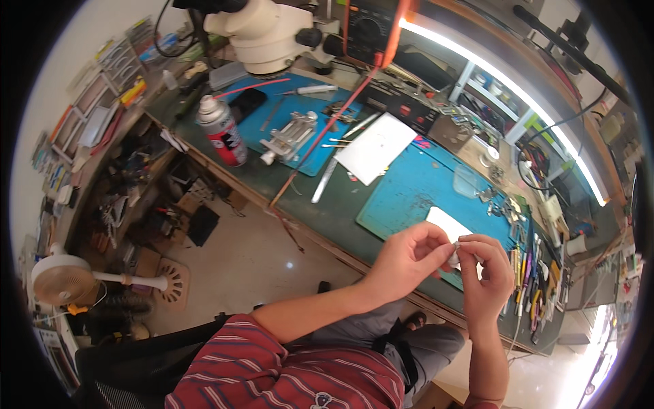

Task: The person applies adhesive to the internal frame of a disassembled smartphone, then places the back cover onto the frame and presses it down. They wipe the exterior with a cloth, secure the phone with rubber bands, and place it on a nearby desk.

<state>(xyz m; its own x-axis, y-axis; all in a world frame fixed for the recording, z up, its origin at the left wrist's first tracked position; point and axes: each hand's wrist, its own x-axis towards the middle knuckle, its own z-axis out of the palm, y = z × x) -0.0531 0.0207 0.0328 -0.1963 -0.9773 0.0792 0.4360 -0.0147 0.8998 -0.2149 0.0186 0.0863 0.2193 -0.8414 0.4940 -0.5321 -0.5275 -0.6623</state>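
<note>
My left hand and my right hand meet at the fingertips above the right part of the blue mat, near the bench's front edge. Both are closed in a pinch round a small pale object, mostly hidden by the fingers and too small to identify. A white sheet or pad lies beneath them, partly covered by my hands.
A microscope, spray can, metal fixture and white paper occupy the left of the bench. Loose parts, a clear container and many pens and tools lie rightward. A fan stands at lower left.
</note>
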